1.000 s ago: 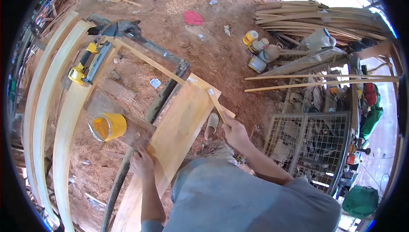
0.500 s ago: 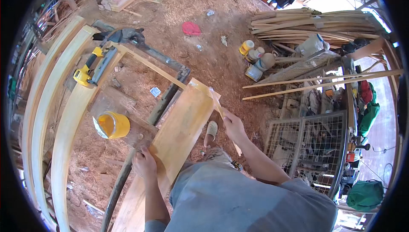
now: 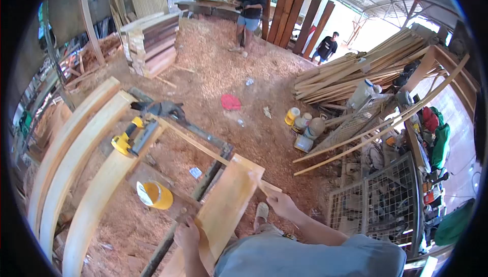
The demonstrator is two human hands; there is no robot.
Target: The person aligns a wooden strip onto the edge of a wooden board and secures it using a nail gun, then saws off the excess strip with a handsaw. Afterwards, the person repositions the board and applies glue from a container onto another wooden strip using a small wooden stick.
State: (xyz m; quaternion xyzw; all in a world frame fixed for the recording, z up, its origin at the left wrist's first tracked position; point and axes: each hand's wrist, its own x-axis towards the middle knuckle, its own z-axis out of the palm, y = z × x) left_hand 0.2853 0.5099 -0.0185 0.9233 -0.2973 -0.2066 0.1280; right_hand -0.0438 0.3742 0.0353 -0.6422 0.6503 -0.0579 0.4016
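A long wooden board (image 3: 230, 188) slants away in front of my body, with a wet-looking sheen near its far end. My left hand (image 3: 187, 234) is curled over the board's left edge, thumb on top. Past the right edge, my right hand (image 3: 283, 205) is closed around a thin wooden stick (image 3: 263, 187), whose tip is close to the board's far right corner. I cannot tell if the tip touches the wood. To the left of the board stands a yellow bucket (image 3: 161, 197) with yellowish material inside.
Curved wooden beams (image 3: 96, 195) lie at left, with a yellow nail gun (image 3: 123, 144) on one. Several plastic containers (image 3: 302, 122) stand at right, before a wood pile (image 3: 356, 76). A wire-mesh panel (image 3: 376, 203) is near my right side. Two people (image 3: 250, 10) are farther back.
My view has tilted up, bringing a standing person and more background into sight. My right hand and the stick have moved off the board's end surface to its right edge. My left hand still grips the board.
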